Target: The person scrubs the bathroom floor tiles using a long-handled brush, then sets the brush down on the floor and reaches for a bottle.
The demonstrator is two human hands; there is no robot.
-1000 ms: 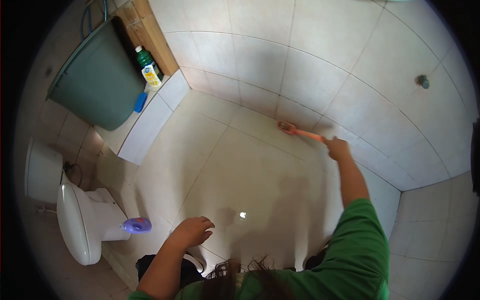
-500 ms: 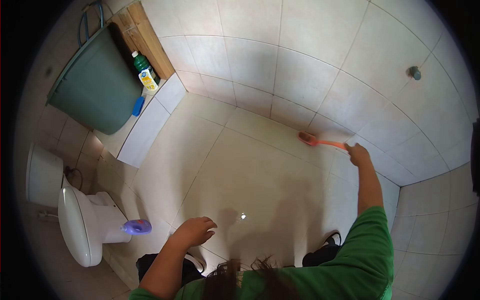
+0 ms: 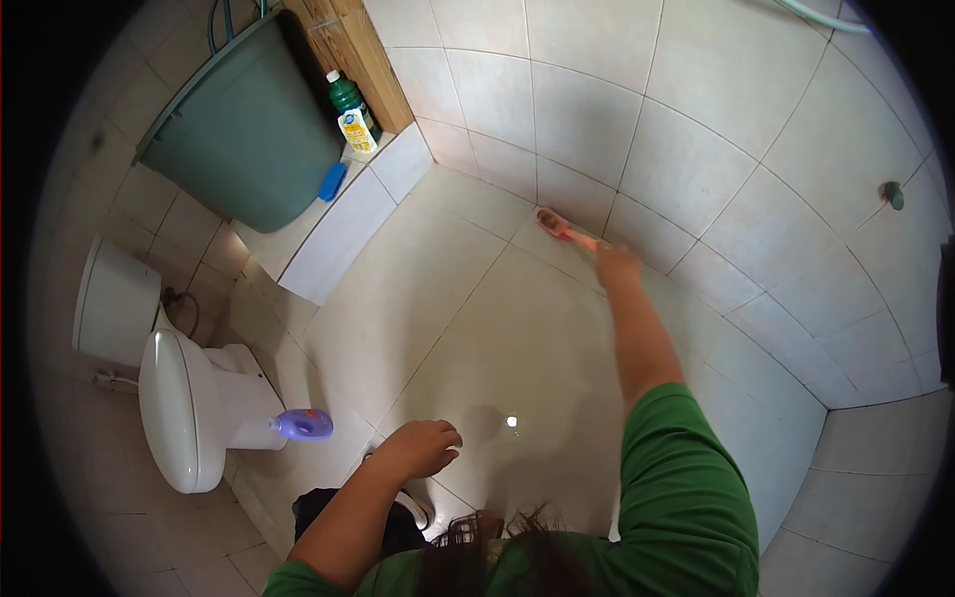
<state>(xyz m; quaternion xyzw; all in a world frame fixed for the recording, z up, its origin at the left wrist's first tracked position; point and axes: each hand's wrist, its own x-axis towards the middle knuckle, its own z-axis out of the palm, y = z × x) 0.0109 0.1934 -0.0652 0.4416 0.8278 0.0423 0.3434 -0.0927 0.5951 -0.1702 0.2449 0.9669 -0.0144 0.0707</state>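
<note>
1. The bare left hand (image 3: 426,448) hung empty, fingers loosely curled.
2. Farther out, well apart from it, the right hand (image 3: 619,267) gripped an orange, long-handled plastic brush (image 3: 564,230).
3. The brush pointed away and leftward from that nearer hand, its long axis roughly along the pale tiled wall (image 3: 686,149), its head just beside the wall's foot.

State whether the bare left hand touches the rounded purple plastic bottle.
Apart: the head view shows pale tiled floor between the left hand and the purple bottle.
</note>
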